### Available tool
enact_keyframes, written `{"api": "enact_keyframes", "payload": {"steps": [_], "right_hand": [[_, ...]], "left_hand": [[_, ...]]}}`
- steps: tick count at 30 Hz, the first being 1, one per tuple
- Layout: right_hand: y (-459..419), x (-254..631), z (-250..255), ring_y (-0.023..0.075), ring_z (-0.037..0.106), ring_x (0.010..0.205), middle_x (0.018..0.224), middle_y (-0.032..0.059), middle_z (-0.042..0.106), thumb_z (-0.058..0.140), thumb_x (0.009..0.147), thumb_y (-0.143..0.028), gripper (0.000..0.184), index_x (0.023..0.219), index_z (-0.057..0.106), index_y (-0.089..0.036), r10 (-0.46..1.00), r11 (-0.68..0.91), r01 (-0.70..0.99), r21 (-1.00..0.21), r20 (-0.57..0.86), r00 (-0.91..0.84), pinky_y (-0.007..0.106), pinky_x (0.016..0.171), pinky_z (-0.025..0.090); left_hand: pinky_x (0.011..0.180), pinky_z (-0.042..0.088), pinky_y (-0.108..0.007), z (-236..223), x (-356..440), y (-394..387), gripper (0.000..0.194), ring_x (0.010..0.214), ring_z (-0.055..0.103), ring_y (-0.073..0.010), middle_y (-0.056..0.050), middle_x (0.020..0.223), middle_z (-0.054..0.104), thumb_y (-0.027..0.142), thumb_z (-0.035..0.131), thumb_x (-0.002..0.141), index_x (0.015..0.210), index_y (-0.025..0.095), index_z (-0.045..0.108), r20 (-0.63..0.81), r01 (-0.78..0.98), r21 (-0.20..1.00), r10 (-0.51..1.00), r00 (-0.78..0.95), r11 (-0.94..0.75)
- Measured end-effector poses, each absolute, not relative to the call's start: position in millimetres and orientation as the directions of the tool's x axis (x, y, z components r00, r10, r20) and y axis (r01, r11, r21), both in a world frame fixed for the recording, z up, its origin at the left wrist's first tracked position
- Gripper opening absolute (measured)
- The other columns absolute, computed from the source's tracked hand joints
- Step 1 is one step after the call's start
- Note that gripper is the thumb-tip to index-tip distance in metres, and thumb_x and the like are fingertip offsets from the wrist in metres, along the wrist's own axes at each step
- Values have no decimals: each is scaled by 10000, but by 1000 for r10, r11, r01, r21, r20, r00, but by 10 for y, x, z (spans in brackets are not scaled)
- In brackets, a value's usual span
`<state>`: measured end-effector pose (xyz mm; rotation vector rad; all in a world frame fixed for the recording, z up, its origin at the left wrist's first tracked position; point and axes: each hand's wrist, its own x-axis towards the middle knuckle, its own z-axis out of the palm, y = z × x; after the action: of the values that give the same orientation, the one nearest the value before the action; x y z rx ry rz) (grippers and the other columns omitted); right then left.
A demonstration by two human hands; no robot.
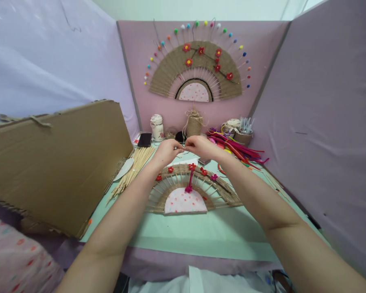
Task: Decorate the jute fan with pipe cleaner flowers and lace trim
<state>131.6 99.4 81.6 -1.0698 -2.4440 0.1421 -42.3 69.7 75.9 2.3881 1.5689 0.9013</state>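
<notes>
My left fingers (175, 147) and right fingers (189, 143) pinch together, their catch too small to tell, above one woven twine fan (177, 171) on the counter (183, 238), pink-centred, carrying five visible flowers.

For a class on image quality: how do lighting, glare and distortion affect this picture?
Throughout the head view: a soft-edged shadow on the right of the green tabletop; pale glare streaks on the upper-left sheeting; wide-angle stretch swelling the forearms toward the bottom corners; detail between left hand and right hand too small to identify.
</notes>
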Motion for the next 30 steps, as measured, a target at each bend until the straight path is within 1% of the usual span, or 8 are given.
{"api": "enact_keyframes", "payload": {"steps": [3, 5, 10, 14, 19, 23, 27, 30], "right_hand": [[1130, 1337, 780, 97, 474, 589, 658, -6, 612, 566, 830, -343, 220, 775, 671, -158, 741, 671, 651, -354, 347, -575, 210, 554, 297], [1204, 1363, 732, 100, 476, 587, 649, -3, 608, 551, 837, -361, 249, 805, 680, -151, 776, 631, 660, -408, 344, -529, 211, 560, 314], [1182, 1370, 614, 112, 527, 643, 733, 12, 655, 542, 834, -326, 235, 881, 687, -147, 792, 609, 607, -511, 365, -489, 214, 607, 369], [1266, 1305, 516, 122, 588, 748, 868, 22, 701, 541, 844, -297, 226, 957, 690, -170, 800, 600, 650, -467, 353, -485, 205, 672, 411], [1750, 1196, 280, 161, 624, 893, 976, 63, 715, 567, 820, -204, 198, 946, 719, -186, 906, 418, 858, -298, 210, -368, 222, 774, 427], [2086, 1071, 12, 205, 625, 968, 1034, 71, 707, 600, 771, -182, 199, 913, 735, -219, 950, 312, 915, -255, 107, -294, 265, 811, 443], [2261, 972, -197, 265, 570, 1094, 1121, 98, 675, 609, 749, -207, 226, 934, 737, -232, 973, 229, 946, -231, 46, -224, 351, 887, 435], [2327, 951, -285, 319, 520, 1150, 1129, 146, 659, 637, 721, -266, 233, 916, 741, -190, 983, 185, 958, -221, 19, -185, 414, 915, 422]], "left_hand": [[756, 420, -289, 730, -482, 741, 129, 783, 593, -181, -49, 818, 707, 254, 643, 757, 772, 186, 752, 375, 785, 464, 894, 246, -411], [729, 419, -293, 701, -537, 735, 143, 755, 589, -180, -49, 789, 707, 269, 638, 744, 754, 173, 744, 336, 750, 559, 923, 184, -353], [621, 405, -257, 524, -625, 625, 290, 730, 569, -148, -61, 841, 709, 411, 695, 662, 810, 165, 731, 146, 331, 930, 988, 58, -157], [550, 370, -221, 362, -610, 655, 355, 730, 558, -135, -84, 860, 702, 432, 729, 615, 839, 157, 729, 39, 154, 987, 998, 54, -47], [590, 404, -241, 272, -555, 1052, 292, 746, 585, -150, -82, 893, 717, 388, 677, 699, 876, 162, 729, 63, 365, 931, 994, -85, -28], [734, 441, -312, 188, -516, 1444, 209, 817, 613, -193, -81, 903, 723, 302, 625, 761, 883, 173, 737, 149, 762, 641, 989, -9, -90], [883, 381, -411, 11, -517, 1688, 68, 1004, 579, -265, -77, 937, 723, 196, 685, 682, 732, 200, 730, 89, 861, 499, 994, 67, -103], [916, 339, -437, -139, -524, 1786, 63, 1029, 569, -277, -78, 945, 723, 205, 686, 683, 730, 206, 727, 40, 893, 434, 993, 115, -121]]}}
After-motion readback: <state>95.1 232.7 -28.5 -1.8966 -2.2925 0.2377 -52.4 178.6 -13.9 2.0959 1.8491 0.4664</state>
